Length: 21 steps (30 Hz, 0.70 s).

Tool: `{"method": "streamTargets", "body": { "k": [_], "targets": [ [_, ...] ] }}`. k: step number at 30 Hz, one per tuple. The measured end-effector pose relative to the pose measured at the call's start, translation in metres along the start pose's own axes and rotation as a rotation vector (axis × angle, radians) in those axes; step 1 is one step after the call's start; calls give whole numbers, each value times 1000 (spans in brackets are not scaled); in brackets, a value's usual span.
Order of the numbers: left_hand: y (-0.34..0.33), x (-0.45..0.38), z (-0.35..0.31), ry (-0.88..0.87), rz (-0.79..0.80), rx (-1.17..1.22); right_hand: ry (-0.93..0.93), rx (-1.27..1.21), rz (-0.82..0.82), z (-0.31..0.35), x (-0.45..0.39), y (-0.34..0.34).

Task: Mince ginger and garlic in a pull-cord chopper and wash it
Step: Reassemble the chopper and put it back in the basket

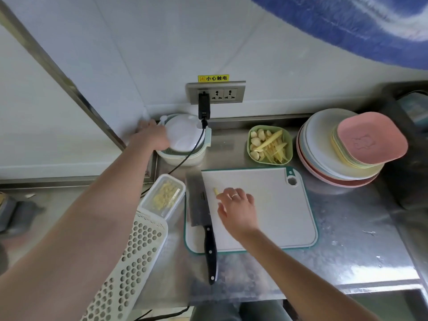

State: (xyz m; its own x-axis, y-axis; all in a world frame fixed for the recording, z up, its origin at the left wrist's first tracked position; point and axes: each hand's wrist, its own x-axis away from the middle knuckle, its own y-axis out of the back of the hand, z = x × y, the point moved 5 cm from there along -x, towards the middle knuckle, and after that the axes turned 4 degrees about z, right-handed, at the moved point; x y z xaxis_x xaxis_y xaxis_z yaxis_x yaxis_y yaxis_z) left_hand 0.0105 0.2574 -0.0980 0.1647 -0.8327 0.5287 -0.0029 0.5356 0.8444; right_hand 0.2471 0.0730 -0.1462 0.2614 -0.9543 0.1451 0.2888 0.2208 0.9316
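Preparation stage, before any mincing. The left hand [151, 135] reaches to the back corner of the steel surface [347, 228] and rests against the pull-cord chopper [183, 137], a white domed vessel sitting in a pale basket below the wall socket [216, 92]; whether its fingers curl round the lid cannot be told. The right hand [237, 206] lies on the cutting board [278, 205], fingers loosely bent, fingertips at a ginger piece [215, 191], seemingly pinching it. A cleaver [200, 205] lies on the board's left edge. The green dish [269, 144] behind the board holds garlic cloves and ginger strips. A clear tub [163, 195] beside the cleaver contains minced material. Judged next: bring the chopper forward, open it, and load it from the dish.
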Motion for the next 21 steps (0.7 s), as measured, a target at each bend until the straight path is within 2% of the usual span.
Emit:
{"method": "streamTargets", "body": {
  "k": [2, 5, 7, 9, 12, 14, 17, 19, 21],
  "targets": [
    [4, 1, 1, 6, 71, 32, -67, -25, 5, 14, 4, -2],
    [2, 3, 6, -52, 139, 432, -180, -158, -105, 10, -18, 16],
    [-4, 0, 12, -65, 85, 644, -422, -365, -273, -25, -33, 40],
    [-12, 0, 14, -74, 26, 758, -743, -648, -377, -79, -41, 49],
    [-22, -4, 11, -31, -23, 957, -1077, -993, -293, -143, -44, 48],
    [-24, -8, 11, -9, -78, 966, -1116, -1212, -202, -160, -49, 41],
    [-21, -10, 18, 15, -225, 927, -1018, -1625, -111, -149, -63, 26],
    [-19, -4, 22, 20, -327, 1031, -995, -1743, -97, -141, -73, 23],
    [-16, 11, 20, -19, -472, 1041, -1027, -1756, -106, -140, -81, 22]
  ]
}}
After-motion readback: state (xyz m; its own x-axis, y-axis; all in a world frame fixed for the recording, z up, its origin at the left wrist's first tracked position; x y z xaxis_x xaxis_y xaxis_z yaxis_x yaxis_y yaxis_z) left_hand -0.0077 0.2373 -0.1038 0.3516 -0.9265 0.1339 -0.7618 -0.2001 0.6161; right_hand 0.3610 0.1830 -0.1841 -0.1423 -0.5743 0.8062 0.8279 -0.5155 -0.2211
